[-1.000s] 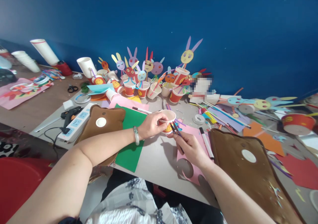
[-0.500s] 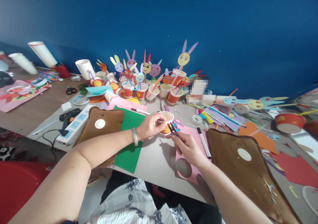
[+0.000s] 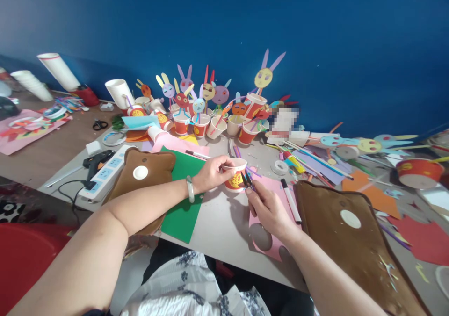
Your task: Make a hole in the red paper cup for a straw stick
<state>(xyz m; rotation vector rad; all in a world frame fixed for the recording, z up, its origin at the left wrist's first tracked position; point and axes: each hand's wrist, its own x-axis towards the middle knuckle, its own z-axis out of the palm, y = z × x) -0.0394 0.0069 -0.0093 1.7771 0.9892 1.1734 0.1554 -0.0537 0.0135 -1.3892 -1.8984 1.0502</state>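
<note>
My left hand (image 3: 214, 173) grips a red and white paper cup (image 3: 235, 180) with a yellow print by its rim, thumb and fingers closed on the near left side. In my right hand (image 3: 268, 204) is a small pair of scissors (image 3: 248, 181), dark blades slightly apart and pointing at the cup's right side. Whether the blades touch the cup I cannot tell. Under my right hand lies a pink sheet (image 3: 261, 237) with round holes cut from it. A green sheet (image 3: 180, 218) lies below my left wrist.
Behind my hands stand several paper cups with paper rabbit figures (image 3: 199, 106). To the left are a white power strip (image 3: 105, 173), a black glue gun (image 3: 98, 162) and a brown pouch (image 3: 140, 159). A larger brown pouch (image 3: 351, 241) and a marker (image 3: 291, 200) lie right.
The scissors and my right hand have moved slightly right, away from the cup's front. More of its yellow print shows. My left hand keeps its hold.
</note>
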